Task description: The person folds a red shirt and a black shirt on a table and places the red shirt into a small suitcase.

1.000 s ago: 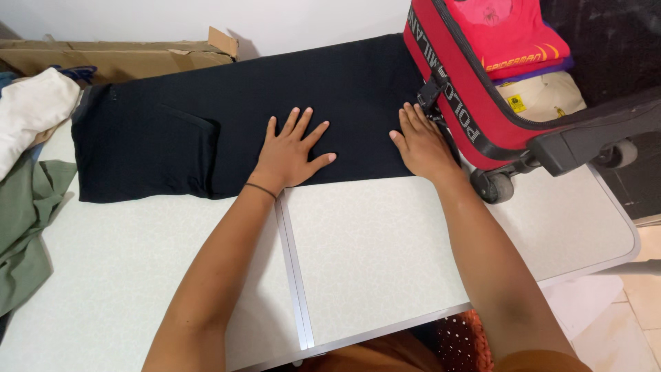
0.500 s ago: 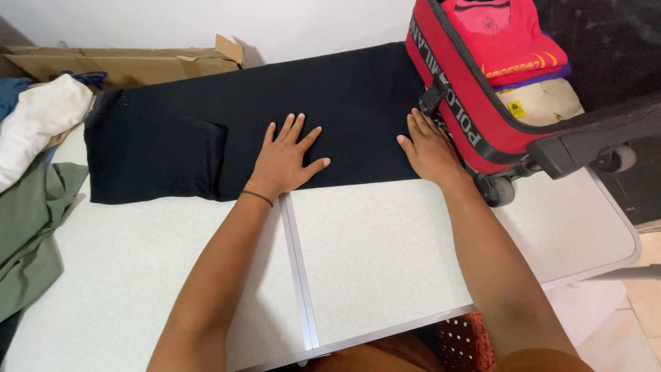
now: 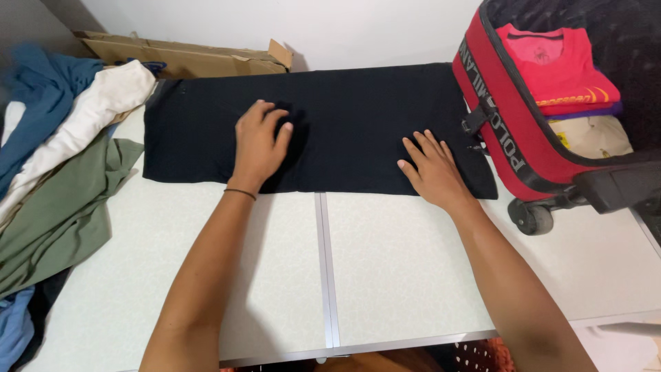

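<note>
A long black cloth [image 3: 344, 127], folded into a strip, lies flat across the back part of the white bench [image 3: 385, 275], with one end near a pile of clothes [image 3: 62, 172] and the other end just beside an open red suitcase [image 3: 513, 131]. The left hand [image 3: 260, 141] rests on the middle of the black cloth with its fingers curled, and it looks like they are bunching up a bit of the fabric, but I cannot tell for sure if they are pinching it. The right hand [image 3: 432, 169] lies flat on the cloth near its front edge, close to the suitcase, with the fingers stretched out and a little apart. It looks like the cloth is being smoothed and made ready for a fold. To do this well, the flat hand should press down so the cloth does not slide. The other hand should take hold of all the layers at once, not just the top one, and lift gently. The edges should line up before pressing. The end near the suitcase wheel [image 3: 531, 217] could catch, so keep it free. A flat cardboard box [image 3: 186, 58] lies behind the cloth by the wall.
</note>
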